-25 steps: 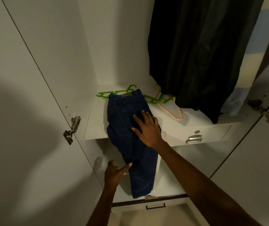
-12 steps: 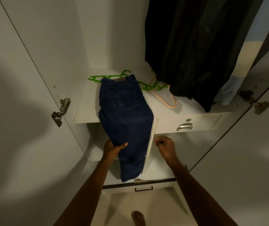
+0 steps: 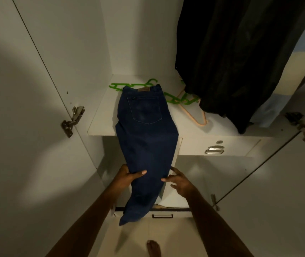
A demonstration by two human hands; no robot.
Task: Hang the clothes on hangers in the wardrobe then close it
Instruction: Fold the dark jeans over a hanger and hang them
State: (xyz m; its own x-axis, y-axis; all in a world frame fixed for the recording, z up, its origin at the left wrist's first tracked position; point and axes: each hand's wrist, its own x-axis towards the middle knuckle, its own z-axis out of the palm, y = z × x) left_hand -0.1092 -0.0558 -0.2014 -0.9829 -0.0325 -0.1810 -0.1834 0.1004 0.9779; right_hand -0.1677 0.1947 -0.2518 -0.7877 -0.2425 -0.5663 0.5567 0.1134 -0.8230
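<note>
The left hand has a closed grip on the left edge of the dark blue jeans, thumb laid over the front of the cloth and the fingers hidden behind it. The right hand has a loose, spread grip: its fingertips touch the right edge of the jeans, but nothing is curled round the fabric.

The jeans lie folded lengthwise, waistband far back on the white shelf, legs draped over the near shelf edge and hanging down past a lower drawer handle. Under the waistband lies a green hanger, sticking out to both sides; a peach hanger lies just right of it on the shelf.

Dark clothes hang at the right, their hems reaching the right part of the shelf. A drawer with a metal handle sits below the shelf edge on the right. Both wardrobe doors stand open, left door and right door, leaving free room between them around the arms. A bare foot shows on the floor nearest the camera.
</note>
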